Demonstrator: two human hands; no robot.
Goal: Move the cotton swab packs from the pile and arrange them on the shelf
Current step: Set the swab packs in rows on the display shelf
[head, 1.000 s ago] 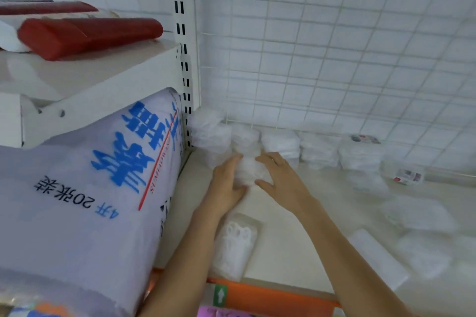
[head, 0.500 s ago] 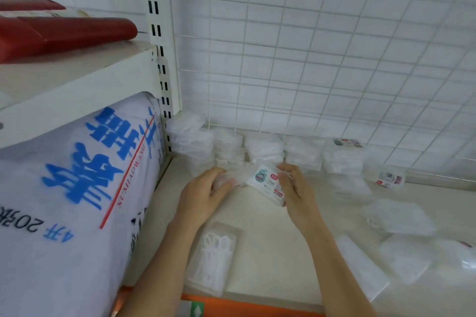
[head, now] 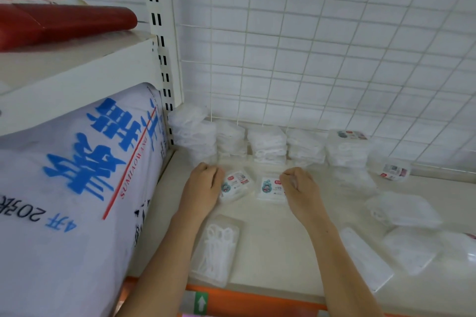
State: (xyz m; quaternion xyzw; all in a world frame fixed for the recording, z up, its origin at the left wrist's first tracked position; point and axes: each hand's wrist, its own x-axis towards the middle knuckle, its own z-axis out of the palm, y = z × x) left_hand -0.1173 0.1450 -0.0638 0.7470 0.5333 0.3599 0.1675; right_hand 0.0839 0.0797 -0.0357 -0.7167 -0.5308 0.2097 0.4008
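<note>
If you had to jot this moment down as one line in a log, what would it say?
stage: arranging | left hand: holds labelled pack | right hand: holds second labelled pack | both in front of back-row stacks | loose packs remain at right

red rolls (head: 64, 23) cut off left, pack labels (head: 273, 186) blurred

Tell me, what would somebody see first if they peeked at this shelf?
Probably the two hands in the middle: the left hand and the right hand each hold a small labelled cotton swab pack, the left pack and the right pack, just above the shelf. Next, the huge white bag with blue writing on the left. Behind the hands, a row of stacked white packs lines the wire grid back wall.
</note>
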